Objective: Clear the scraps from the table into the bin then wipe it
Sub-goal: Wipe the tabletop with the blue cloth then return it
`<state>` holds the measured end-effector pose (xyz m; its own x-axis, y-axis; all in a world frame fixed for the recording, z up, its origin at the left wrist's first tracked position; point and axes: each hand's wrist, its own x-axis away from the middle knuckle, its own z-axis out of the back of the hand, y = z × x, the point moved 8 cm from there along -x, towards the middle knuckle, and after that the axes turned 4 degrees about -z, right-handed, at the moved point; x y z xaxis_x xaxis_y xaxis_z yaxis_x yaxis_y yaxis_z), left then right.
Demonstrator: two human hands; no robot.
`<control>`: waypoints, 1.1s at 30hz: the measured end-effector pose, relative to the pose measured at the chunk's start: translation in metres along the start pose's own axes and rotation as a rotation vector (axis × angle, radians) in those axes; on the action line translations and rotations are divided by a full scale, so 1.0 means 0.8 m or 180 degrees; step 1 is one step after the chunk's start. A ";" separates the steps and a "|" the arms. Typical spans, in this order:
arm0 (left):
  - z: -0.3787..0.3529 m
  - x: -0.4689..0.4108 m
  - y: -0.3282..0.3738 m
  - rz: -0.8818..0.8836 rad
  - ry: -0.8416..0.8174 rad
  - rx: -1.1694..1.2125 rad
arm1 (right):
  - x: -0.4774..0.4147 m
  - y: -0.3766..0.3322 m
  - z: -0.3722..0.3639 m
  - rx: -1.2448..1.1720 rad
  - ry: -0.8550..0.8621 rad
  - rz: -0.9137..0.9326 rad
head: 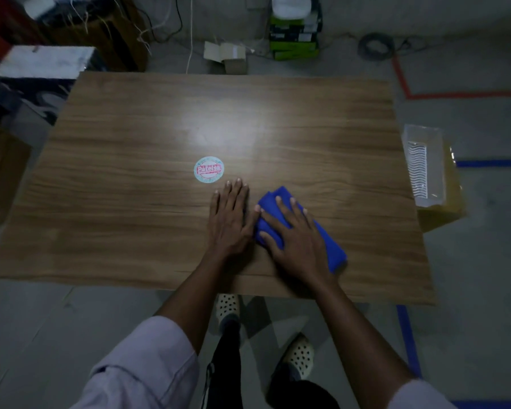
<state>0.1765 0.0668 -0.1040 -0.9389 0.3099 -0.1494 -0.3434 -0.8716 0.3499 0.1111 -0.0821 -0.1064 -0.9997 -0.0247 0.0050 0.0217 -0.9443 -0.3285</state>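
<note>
Palm down, the right hand (295, 240) lies flat on a folded blue cloth (332, 249). Its fingers are spread and straight, pressing the cloth to the wood rather than clutching it. The cloth sits near the front edge of the table (130, 219), a little right of centre, and runs slantwise from far-left to near-right. Just beside it on the left, touching or almost touching its edge, the left hand (229, 219) rests flat on the bare wood with its fingers together. It holds nothing.

A short way beyond the left hand's fingertips is a round sticker (209, 169) with red lettering. I cannot tell whether it is stuck down or loose. I see no other scrap anywhere on the top.

Past the right edge of the table, on the floor, a clear plastic tub (424, 166) sits on a yellow box (443, 219). The tub is probably the bin, though what is inside is too unclear to name.

My judgement is that the clearing is done, unless the sticker counts as a scrap, and that the wiping is in hand. Nearly the whole top lies beyond the cloth, and nothing shows how much of it is wiped.
</note>
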 end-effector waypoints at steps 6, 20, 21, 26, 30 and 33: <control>-0.002 0.000 0.001 -0.0025 0.0063 -0.0075 | -0.047 0.069 0.027 -0.0018 0.0226 -0.0837; 0.002 0.001 0.003 0.0020 0.0148 0.0075 | -0.010 0.045 0.017 0.0020 0.0080 -0.0320; 0.002 0.000 0.003 0.0024 0.0179 0.0074 | -0.022 0.060 0.022 -0.0002 0.0119 -0.0490; 0.000 0.000 0.000 -0.0029 0.0345 0.0029 | -0.090 0.055 0.019 0.0019 0.0363 -0.1160; 0.005 -0.002 0.003 -0.0087 0.0387 0.0120 | -0.068 -0.014 -0.005 -0.0048 0.0190 -0.0546; 0.007 -0.001 0.002 -0.0028 0.0227 0.0228 | -0.018 -0.021 -0.003 -0.0111 0.0090 -0.0047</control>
<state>0.1764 0.0671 -0.0977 -0.9328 0.2874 -0.2174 -0.3547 -0.8388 0.4131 0.1249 -0.0654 -0.1031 -0.9999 -0.0009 -0.0164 0.0068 -0.9324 -0.3613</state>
